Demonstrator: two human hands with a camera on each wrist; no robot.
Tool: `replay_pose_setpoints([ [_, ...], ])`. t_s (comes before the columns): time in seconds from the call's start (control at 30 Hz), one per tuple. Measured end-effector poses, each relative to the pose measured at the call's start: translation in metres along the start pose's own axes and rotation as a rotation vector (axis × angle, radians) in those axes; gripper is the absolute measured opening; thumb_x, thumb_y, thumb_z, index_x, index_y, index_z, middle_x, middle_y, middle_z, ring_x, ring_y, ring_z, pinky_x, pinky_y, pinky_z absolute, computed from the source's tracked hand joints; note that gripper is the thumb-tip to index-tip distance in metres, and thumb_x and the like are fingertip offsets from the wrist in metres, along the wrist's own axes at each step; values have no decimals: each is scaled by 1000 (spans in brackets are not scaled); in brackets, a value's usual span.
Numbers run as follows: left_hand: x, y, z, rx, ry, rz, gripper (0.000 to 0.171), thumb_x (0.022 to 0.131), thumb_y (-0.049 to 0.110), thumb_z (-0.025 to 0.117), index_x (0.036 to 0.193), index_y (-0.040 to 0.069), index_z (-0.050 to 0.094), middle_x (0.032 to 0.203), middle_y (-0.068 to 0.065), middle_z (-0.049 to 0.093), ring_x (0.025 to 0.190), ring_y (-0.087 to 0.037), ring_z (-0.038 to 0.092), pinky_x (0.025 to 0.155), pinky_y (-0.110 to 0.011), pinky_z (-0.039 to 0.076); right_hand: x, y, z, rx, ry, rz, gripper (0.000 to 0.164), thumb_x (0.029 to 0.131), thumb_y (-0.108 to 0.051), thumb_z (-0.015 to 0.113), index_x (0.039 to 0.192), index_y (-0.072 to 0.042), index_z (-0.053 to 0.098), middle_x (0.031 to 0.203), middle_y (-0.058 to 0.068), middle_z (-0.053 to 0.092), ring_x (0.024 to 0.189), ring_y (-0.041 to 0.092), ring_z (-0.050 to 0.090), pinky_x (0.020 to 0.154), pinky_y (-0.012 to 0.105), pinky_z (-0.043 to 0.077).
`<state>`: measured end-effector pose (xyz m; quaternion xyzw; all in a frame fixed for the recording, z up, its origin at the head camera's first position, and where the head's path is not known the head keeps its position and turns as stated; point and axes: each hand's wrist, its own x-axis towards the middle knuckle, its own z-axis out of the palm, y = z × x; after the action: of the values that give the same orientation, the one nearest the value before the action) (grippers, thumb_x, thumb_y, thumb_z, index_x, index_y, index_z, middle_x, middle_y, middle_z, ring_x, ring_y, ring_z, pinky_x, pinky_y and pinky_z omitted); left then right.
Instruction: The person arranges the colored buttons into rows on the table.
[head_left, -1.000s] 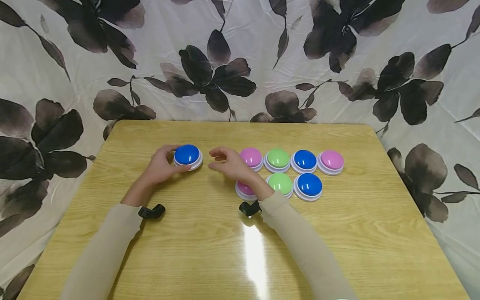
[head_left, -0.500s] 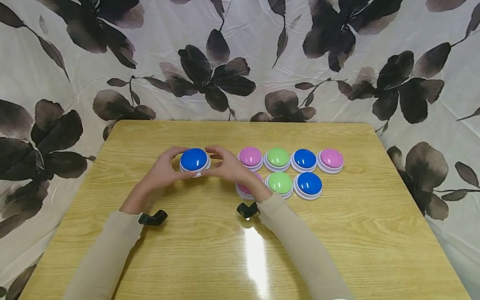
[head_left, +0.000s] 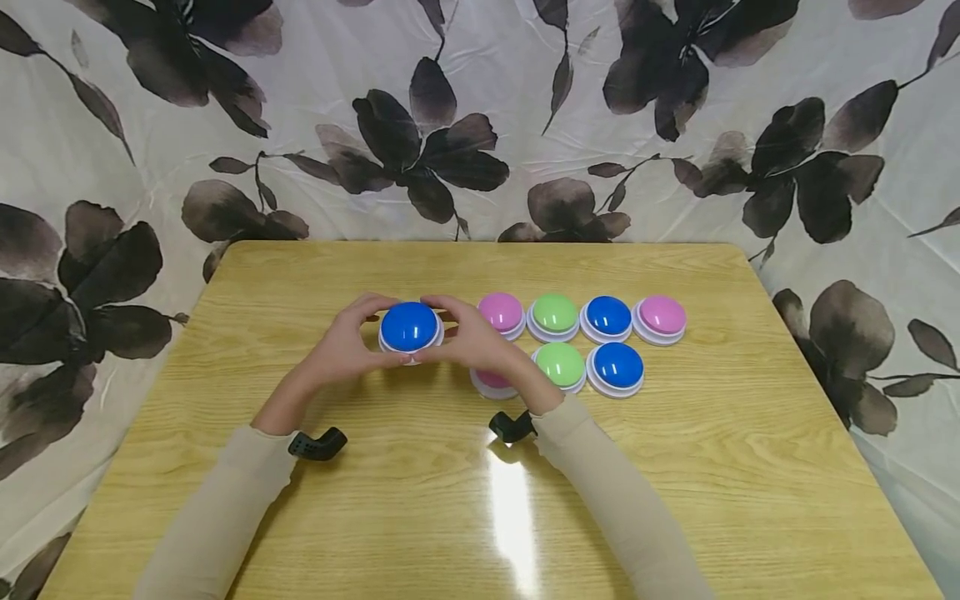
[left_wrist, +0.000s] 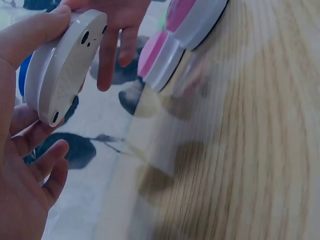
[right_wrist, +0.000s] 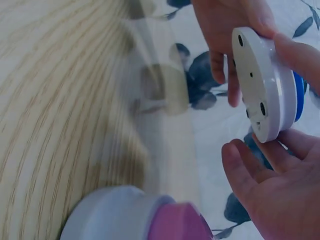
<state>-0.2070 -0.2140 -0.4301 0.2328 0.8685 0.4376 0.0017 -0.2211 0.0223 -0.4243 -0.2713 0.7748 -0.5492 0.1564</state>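
Note:
A blue dome push button with a white base is held up off the table between both hands. My left hand grips its left side, thumb at the near edge and fingers at the far edge. From the other side my right hand pinches the same button. In the left wrist view the white underside shows, with dark feet and small holes. The right wrist view also shows the button's base, thumb and fingers at its rim. Beneath the right wrist, a pink button is partly covered.
To the right, a back row holds a pink button, a green button, a blue button and another pink button. In front are a green button and a blue button. The wooden table meets a floral cloth.
The blue button has been lifted and moved right, toward the middle, in my left hand. My right hand, free a second ago, has come to grip its right side.

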Motion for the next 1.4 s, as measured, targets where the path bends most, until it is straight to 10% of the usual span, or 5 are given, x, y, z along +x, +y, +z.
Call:
replay_pose_setpoints([
  [0.7,11,33,23,-37,-34,120,73,67,36,91,129,16,59,123,5,55,112,-16,48,89,-52,44,-41,-10,-30,-107,36,-42,80,71,-36,87,139,-16,51,129,-2,55,110,18,56,88,36,51],
  [1.4,42,74,83,-49,-212,178,80,67,45,88,134,17,56,121,6,54,110,-14,48,90,-45,47,-112,-4,-80,-331,129,13,76,67,-41,89,131,-16,57,110,-4,58,99,17,49,79,42,46],
])
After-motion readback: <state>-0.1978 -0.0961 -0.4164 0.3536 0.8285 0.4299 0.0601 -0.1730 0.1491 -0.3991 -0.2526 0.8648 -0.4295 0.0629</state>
